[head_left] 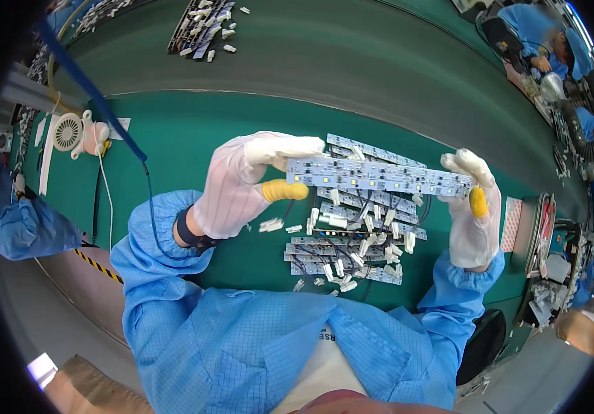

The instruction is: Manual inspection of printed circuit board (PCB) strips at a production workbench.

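An LED circuit board strip [380,176], long and white with small yellow LEDs, is held up level between my two hands. My left hand [241,179], in a striped white glove with a yellow thumb cot, pinches its left end. The gloved right hand [475,200], also with a yellow thumb cot, grips the right end. A white connector [271,225] on a dark wire dangles below my left thumb. Beneath the strip lies a pile of similar LED boards [310,250] with dark wires and many white connectors. The held strip hides part of this pile.
A small white fan [69,132] stands at the left of the green mat [152,117]. The blue coiled cord [103,103] runs down to my left wristband [188,231]. More boards [201,27] lie on the dark belt beyond. Trays [535,234] stand at right; co-workers sit nearby.
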